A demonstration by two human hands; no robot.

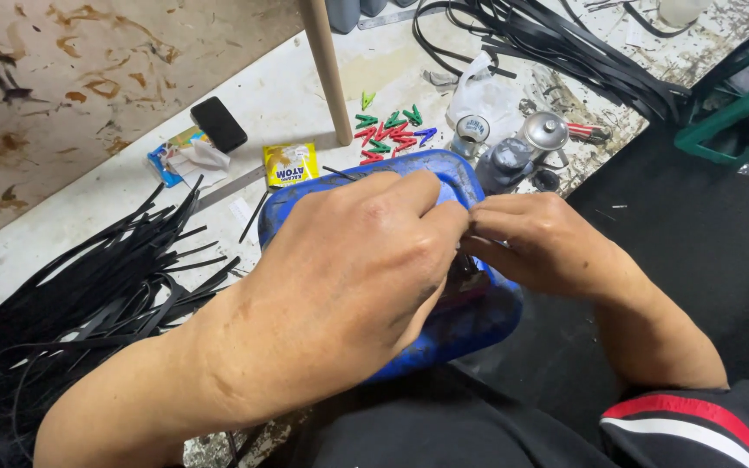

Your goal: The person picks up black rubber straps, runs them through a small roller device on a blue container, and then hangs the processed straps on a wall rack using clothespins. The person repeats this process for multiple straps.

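Both hands meet over the blue tub (478,325): left hand (353,286) and right hand (539,243) pinch something small, hidden between fingertips, near the coloured pegs (390,132) on the tabletop (288,95).

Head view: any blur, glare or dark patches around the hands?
Head view: left hand and right hand are sharp and evenly lit, no motion blur; what the fingertips pinch over the blue tub sits in shadow and is unreadable. Slight glare on the metal can top. Black strips and the floor at right lose detail in the dark.
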